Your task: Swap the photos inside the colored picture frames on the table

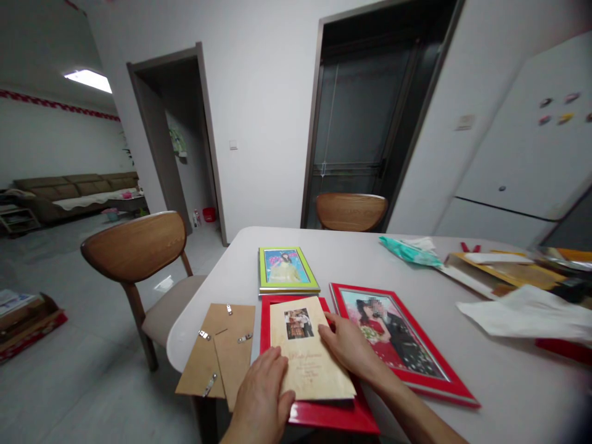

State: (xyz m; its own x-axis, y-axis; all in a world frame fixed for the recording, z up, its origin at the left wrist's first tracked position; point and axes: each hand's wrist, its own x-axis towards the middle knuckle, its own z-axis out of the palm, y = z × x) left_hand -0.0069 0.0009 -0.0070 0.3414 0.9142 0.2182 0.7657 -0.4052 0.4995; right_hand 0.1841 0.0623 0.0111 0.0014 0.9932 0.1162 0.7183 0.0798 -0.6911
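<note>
A cream printed frame insert sheet [314, 367] with a small photo on its upper part lies over a red picture frame [337, 417], slightly askew to it. My left hand [264, 394] holds the sheet's lower left edge, with the fingers along the side and the thumb near the bottom. On the opposite side, my right hand [348, 346] grips the right edge, its fingertips curled at the border. Much of the red frame is hidden beneath the sheet. Just left of it is a brown frame backing board [198, 364] with metal clips, overlapped by another brown board piece [235, 354].
A second red frame [435, 376] with a couple's picture lies at right. Behind is a yellow-green frame [300, 271]. Teal packaging [409, 251], white paper [522, 314] and a yellow envelope [518, 271] crowd the table's right side. Wooden chairs [139, 246] stand around the table [342, 256].
</note>
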